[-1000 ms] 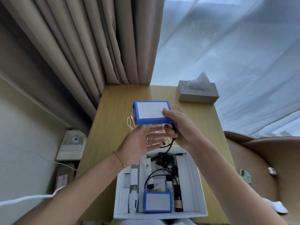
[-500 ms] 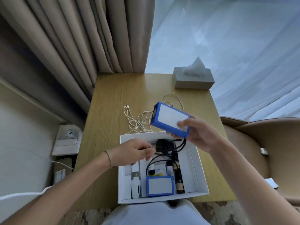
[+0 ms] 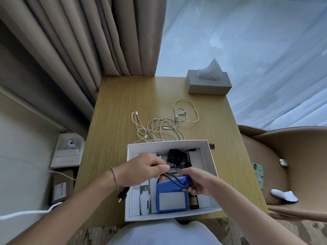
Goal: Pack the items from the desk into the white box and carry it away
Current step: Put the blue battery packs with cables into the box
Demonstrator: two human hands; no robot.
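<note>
White box (image 3: 209,157) open at desk (image 3: 115,121) front edge; blue packs (image 3: 170,195) inside; white cables (image 3: 159,126) behind

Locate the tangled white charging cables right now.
Head view: the tangled white charging cables lie on the wooden desk, just beyond the white cardboard box's far wall, nearer than the grey tissue box.

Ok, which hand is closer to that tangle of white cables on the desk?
Left. The left hand is over the white box, nearer the white cables; the right hand sits lower, on the blue pack.

Wooden desk (image 3: 115,121): white box (image 3: 169,145), white cables (image 3: 159,128), tissue box (image 3: 208,85), perhaps comb (image 3: 211,145).
</note>
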